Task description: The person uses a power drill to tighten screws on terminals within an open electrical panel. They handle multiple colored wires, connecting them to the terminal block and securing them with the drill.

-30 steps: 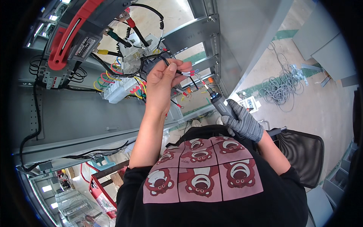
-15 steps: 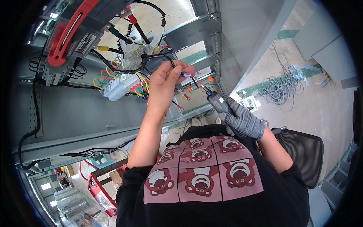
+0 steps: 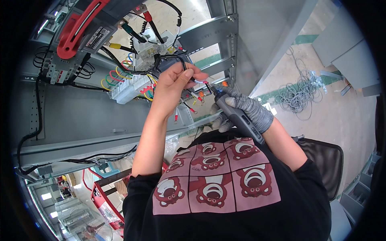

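My bare left hand [image 3: 175, 84] is closed in a pinch on a black wire [image 3: 183, 65], which runs down from a bundle in the cabinet. Small pale and red sleeves show just past its fingertips. In a grey knit glove, my right hand [image 3: 253, 112] grips a dark grey electric screwdriver [image 3: 240, 117]. The tool slants up and left, its tip beside the wire end at my left fingers; whether they touch cannot be made out. Below hang loose wires with red-sleeved ring terminals [image 3: 193, 110]. Left of my left hand sits a pale terminal block [image 3: 124, 91] with coloured wires.
A large switch with a red handle [image 3: 66, 48] stands at the upper left of the grey metal cabinet [image 3: 92, 120]. Perforated rails [image 3: 209, 30] cross behind my hands. On the floor at right lies a coil of grey cable [image 3: 295, 96], near a black mesh chair [image 3: 323, 164].
My right hand has moved up and left with the screwdriver, bringing its tip to the wire end. The tool's long body now shows more fully. My left hand keeps its pinch, almost in place.
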`<move>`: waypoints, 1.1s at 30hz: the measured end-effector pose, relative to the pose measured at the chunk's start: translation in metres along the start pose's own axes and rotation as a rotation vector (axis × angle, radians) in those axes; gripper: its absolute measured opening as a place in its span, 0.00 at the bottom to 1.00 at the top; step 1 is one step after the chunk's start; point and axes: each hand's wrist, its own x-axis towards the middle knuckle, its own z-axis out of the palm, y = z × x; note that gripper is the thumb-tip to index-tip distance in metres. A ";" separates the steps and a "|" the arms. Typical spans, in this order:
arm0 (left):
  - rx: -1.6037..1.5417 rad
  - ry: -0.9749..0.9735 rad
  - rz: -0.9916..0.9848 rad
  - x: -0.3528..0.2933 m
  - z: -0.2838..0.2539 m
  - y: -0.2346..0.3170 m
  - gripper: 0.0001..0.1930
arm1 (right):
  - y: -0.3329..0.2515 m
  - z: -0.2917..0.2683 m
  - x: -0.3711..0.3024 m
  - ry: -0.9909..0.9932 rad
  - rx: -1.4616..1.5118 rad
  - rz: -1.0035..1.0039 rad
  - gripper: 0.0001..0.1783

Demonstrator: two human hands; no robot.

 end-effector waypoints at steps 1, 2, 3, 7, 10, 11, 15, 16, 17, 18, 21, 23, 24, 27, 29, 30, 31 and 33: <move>-0.010 -0.006 0.001 0.001 -0.002 0.000 0.10 | 0.000 -0.001 0.006 -0.050 0.016 -0.009 0.37; -0.019 -0.012 0.003 0.001 -0.003 0.000 0.10 | -0.002 -0.001 0.012 -0.052 0.011 -0.017 0.37; -0.064 -0.039 -0.006 0.002 -0.003 0.000 0.10 | -0.005 -0.002 0.018 -0.054 0.006 -0.026 0.36; -0.128 -0.071 0.009 0.004 -0.005 -0.006 0.11 | -0.006 0.007 0.030 -0.015 0.005 -0.036 0.27; -0.107 -0.049 0.009 0.002 -0.001 -0.007 0.11 | 0.001 0.011 0.033 0.159 0.014 -0.017 0.19; -0.103 -0.041 0.002 0.002 -0.001 -0.008 0.11 | 0.005 0.013 0.033 0.190 0.010 -0.020 0.19; -0.117 -0.047 -0.003 0.000 0.000 -0.006 0.10 | 0.012 0.018 0.029 0.227 0.065 0.006 0.18; -0.126 -0.048 0.003 -0.001 0.000 -0.007 0.10 | 0.012 0.019 0.028 0.225 0.084 0.013 0.17; -0.135 -0.050 0.008 -0.001 0.000 -0.008 0.10 | 0.012 0.018 0.029 0.229 0.103 -0.019 0.17; -0.134 -0.044 0.003 -0.002 0.000 -0.010 0.10 | 0.012 0.015 0.029 0.232 0.123 -0.052 0.16; -0.132 -0.037 0.007 -0.007 0.004 -0.012 0.12 | 0.012 -0.004 0.025 0.191 0.024 -0.159 0.17; -0.131 -0.039 0.032 -0.009 0.008 -0.015 0.14 | 0.013 -0.019 0.020 0.163 -0.017 -0.192 0.20; -0.208 -0.039 0.007 -0.010 0.010 -0.015 0.15 | 0.013 -0.023 0.018 0.198 -0.021 -0.208 0.20; -0.472 -0.049 -0.046 -0.014 0.011 -0.016 0.19 | 0.011 -0.025 0.011 0.288 -0.021 -0.255 0.19; -0.696 -0.062 -0.046 -0.016 0.006 -0.021 0.20 | 0.013 -0.029 0.011 0.307 0.036 -0.287 0.19; -0.665 -0.058 -0.045 -0.016 0.007 -0.023 0.21 | 0.015 -0.031 0.011 0.316 0.065 -0.302 0.19; -0.635 -0.052 -0.043 -0.016 0.008 -0.026 0.21 | 0.017 -0.034 0.011 0.299 0.086 -0.328 0.19; -0.492 -0.061 -0.046 -0.018 0.009 -0.026 0.21 | 0.018 -0.032 0.011 0.322 0.082 -0.316 0.18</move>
